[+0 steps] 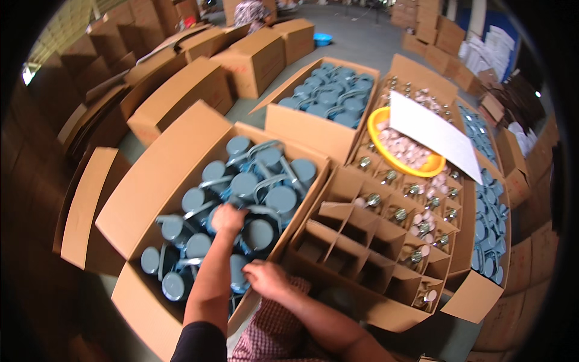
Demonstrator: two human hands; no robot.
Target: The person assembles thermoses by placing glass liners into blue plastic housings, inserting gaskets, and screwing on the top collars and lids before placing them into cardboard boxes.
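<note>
An open carton in front of me holds several blue-grey lidded jugs with looped handles. My left hand reaches into the middle of them, its fingers closed at a jug whose grip point is partly hidden. Beside it stands a jug with a round grey lid. At the near right edge of the carton, my right hand has curled fingers against the side of another blue jug.
To the right, a carton with cardboard dividers holds several glass bottles with pale caps. A yellow basin full of caps sits on it, partly under a white board. More jug cartons stand behind; a person is farther off.
</note>
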